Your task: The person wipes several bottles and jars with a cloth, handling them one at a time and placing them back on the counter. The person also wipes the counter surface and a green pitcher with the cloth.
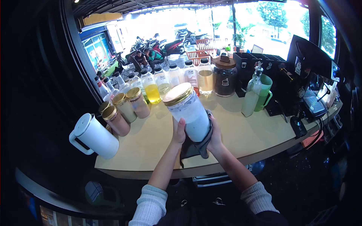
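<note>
A clear jar (195,121) with a gold lid and pale powder inside is held tilted above the counter. My left hand (179,132) grips its left side, the thumb up along the wall. On its right side my right hand (215,134) presses a dark grey cloth (204,145) against the jar; the cloth hangs below it to the counter's front. Left of the jar stand several gold-lidded jars (137,103) of powder. Behind it is a row of black-capped bottles (152,90), some holding yellow, clear or red liquid.
A white lidded pitcher (99,138) stands at the counter's (141,158) left end. To the right are a wooden-lidded dark jar (224,77), a glass dispenser bottle (251,96), a green pitcher (263,90), a black organizer (249,60) and a coffee machine (314,101). People sit outside near motorbikes.
</note>
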A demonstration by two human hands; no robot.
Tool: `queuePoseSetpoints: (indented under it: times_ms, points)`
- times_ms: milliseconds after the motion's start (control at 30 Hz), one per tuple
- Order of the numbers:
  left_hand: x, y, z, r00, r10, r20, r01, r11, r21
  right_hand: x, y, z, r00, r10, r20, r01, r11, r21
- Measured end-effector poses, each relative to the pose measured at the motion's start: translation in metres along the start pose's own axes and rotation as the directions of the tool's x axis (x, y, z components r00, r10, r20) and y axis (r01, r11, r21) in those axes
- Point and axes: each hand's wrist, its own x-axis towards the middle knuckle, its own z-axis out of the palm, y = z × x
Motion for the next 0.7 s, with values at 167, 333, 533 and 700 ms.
queuePoseSetpoints:
  times_ms: [167,333,533,700]
  points:
    - [0.008,-0.002,-0.015,0.98,-0.085,-0.18,0.135,0.949,0.286,-0.003,0.009,-0.004,0.922,-0.384,0.046,0.374,0.854,-0.362]
    - [0.004,0.01,-0.003,0.949,-0.307,-0.068,0.311,0.948,0.07,-0.006,0.012,-0.008,0.707,-0.526,0.473,0.576,0.04,-0.816]
    - [-0.024,0.001,-0.003,0.964,-0.256,0.066,0.243,0.956,0.167,0.037,-0.036,0.024,0.822,-0.392,0.413,0.569,0.549,-0.612]
    - [-0.014,-0.001,0.0,0.975,-0.189,-0.114,0.195,0.98,0.042,0.027,-0.014,0.01,0.86,-0.368,0.353,0.507,0.551,-0.663]
